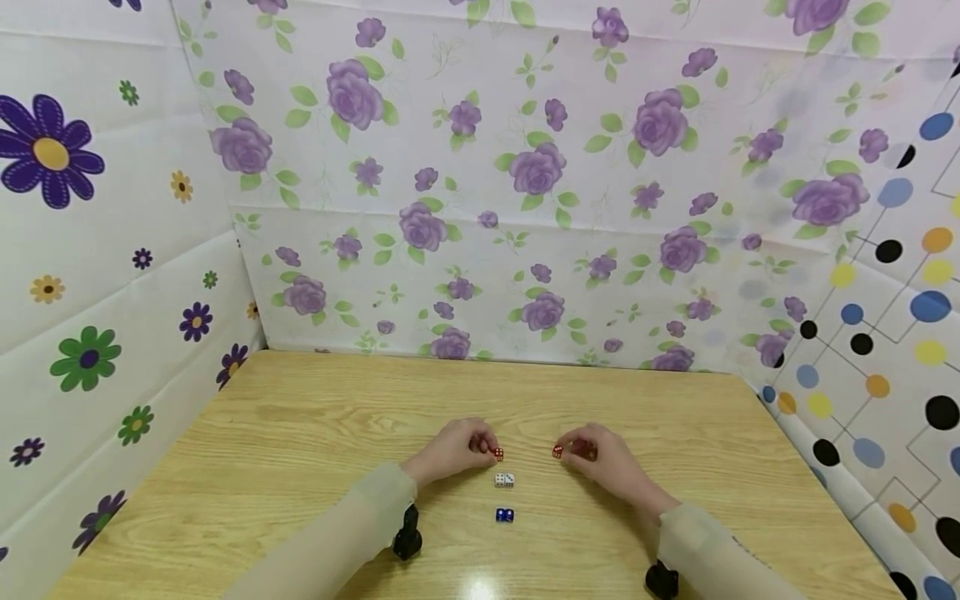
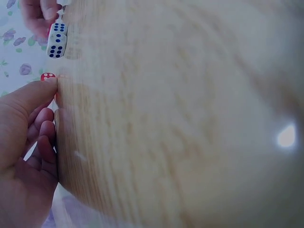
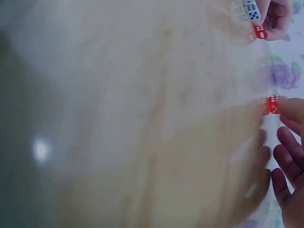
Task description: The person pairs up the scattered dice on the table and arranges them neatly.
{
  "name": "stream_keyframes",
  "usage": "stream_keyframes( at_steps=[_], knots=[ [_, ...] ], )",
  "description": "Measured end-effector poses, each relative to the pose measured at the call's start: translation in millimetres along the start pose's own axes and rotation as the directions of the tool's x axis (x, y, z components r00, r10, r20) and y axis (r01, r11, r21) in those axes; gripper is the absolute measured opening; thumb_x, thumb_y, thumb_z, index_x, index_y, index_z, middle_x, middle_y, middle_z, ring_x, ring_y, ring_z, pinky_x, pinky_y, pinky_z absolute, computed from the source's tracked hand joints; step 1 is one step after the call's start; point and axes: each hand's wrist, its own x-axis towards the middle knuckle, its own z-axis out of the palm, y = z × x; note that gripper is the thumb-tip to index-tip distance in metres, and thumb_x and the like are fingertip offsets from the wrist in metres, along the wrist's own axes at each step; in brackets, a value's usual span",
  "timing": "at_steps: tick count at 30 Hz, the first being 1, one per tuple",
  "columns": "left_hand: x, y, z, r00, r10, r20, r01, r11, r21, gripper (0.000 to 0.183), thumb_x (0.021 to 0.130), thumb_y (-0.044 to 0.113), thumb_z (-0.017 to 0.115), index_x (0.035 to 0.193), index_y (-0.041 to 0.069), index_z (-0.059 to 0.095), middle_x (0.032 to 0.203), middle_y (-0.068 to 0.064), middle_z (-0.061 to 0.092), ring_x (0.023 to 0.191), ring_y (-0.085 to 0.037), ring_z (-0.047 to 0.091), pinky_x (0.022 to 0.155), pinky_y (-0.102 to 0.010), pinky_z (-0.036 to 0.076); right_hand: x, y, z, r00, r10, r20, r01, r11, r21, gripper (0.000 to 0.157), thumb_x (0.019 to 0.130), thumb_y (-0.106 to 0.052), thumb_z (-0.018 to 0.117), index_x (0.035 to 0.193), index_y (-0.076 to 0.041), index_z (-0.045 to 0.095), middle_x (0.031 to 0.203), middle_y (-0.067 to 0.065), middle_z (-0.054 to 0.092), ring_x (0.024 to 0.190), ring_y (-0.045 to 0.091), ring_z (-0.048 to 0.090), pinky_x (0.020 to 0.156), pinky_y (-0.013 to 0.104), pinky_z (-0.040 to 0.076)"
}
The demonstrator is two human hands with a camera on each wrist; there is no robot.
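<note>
Between thumb and fingertips my left hand [image 1: 456, 450] pinches a red die [image 1: 498, 454] with white pips, low over the table. Across a gap to the right, another red die [image 3: 273, 104] is pinched at the fingertips of my right hand [image 1: 606, 458]. Just in front of the left hand's die, two white dice [image 1: 504, 480] with dark pips lie side by side on the table. Closer to me, two blue dice [image 1: 505, 515] sit against each other. In the left wrist view the thumb covers part of the left red die [image 2: 47, 77].
The light wooden table [image 1: 315, 408] has a glossy top that reflects a lamp near its front. A cloth with purple flowers [image 1: 536, 171] hangs behind it. Patterned cloths stand at the left [image 1: 90, 358] and right [image 1: 862, 333] sides.
</note>
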Motion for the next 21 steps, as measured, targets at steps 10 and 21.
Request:
stream_keyframes(
  at_steps=[10, 21],
  knots=[
    [-0.6, 2.7, -1.5, 1.0, -0.006, 0.012, 0.006, 1.0, -0.015, 0.006, 0.089, 0.014, 0.074, 0.092, 0.012, 0.069, 0.083, 0.003, 0.061, 0.071, -0.006, 0.05, 0.066, -0.02, 0.042, 2, -6, 3.4, 0.997, 0.078, -0.021, -0.079, 0.996, -0.032, 0.008, 0.084, -0.023, 0.079, 0.091, -0.025, 0.074, 0.087, -0.009, 0.065, 0.077, 0.007, 0.055, 0.069, 0.022, 0.047],
    [-0.9, 0.5, -0.6, 1.0, 0.009, 0.01, -0.009, 1.0, -0.028, 0.007, 0.089, 0.014, 0.073, 0.093, 0.011, 0.069, 0.084, 0.001, 0.061, 0.072, -0.008, 0.05, 0.067, -0.021, 0.043, 4, -11, 4.6, 0.992, 0.124, -0.028, -0.125, 0.992, -0.028, 0.012, 0.079, -0.029, 0.083, 0.086, -0.026, 0.073, 0.086, -0.009, 0.066, 0.076, 0.008, 0.055, 0.069, 0.024, 0.045]
  ],
)
